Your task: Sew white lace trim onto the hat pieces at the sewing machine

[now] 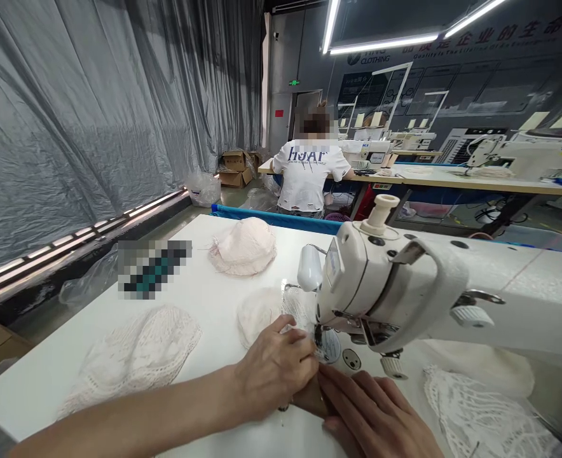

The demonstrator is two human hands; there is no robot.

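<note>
A white sewing machine (357, 280) stands in front of me, its needle area partly hidden by my fingers. My left hand (281, 362) is closed beside the presser foot, its curled fingers on a white lace piece (300, 305). A pale rounded fabric piece (255, 315) lies just behind those fingers. My right hand (371, 410) lies nearly flat on the table to the right, fingers stretched toward the left hand. Between both hands is a shaded tan patch that I cannot make out.
On the white table (205, 356) lie a lace piece (138, 353) at left, a cream cap-shaped piece (245, 247) behind, and more lace (486, 407) at right. Ahead, a person in a white shirt (307, 175) sits at another table. Cardboard boxes (237, 168) stand beyond.
</note>
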